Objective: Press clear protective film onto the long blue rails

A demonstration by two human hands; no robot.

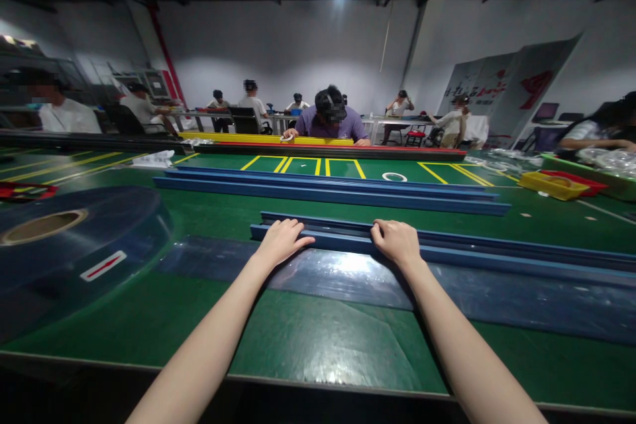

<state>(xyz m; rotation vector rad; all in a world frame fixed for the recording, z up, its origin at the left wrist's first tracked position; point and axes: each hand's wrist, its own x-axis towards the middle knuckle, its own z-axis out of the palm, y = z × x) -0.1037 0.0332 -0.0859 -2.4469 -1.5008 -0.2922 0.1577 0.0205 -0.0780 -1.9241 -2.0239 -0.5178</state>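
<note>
Both my hands rest on a long blue strip (497, 257) that lies across the green table (308, 338). My left hand (282, 240) lies over the strip near its left end, fingers stretched forward and together. My right hand (396, 240) curls its fingers round the strip's far edge. The strip sits on a sheet of clear plastic film (348, 275) spread in front of me. A second blue strip (447, 233) lies just behind the first.
A big roll of clear film (74, 245) stands at the left. More long blue strips (328, 189) lie farther back. A yellow tray (554, 185) sits at the right. A person in a purple shirt (330, 122) works opposite, others behind.
</note>
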